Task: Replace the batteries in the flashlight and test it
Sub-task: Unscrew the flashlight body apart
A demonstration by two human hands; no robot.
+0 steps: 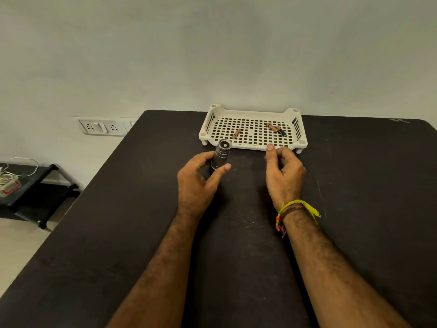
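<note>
Flashlight held in the left hand, batteries lying in the tray.

The left hand grips the silver flashlight above the dark surface, its end tilted toward the white tray. The right hand is loosely curled and holds nothing, thumb raised just before the tray's near rim. One battery lies left in the tray; two batteries lie together at right.

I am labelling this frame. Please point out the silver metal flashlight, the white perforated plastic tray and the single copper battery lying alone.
silver metal flashlight [221, 154], head view, ribbed barrel.
white perforated plastic tray [250, 112], head view, far rim.
single copper battery [236, 133], head view, middle.
</note>
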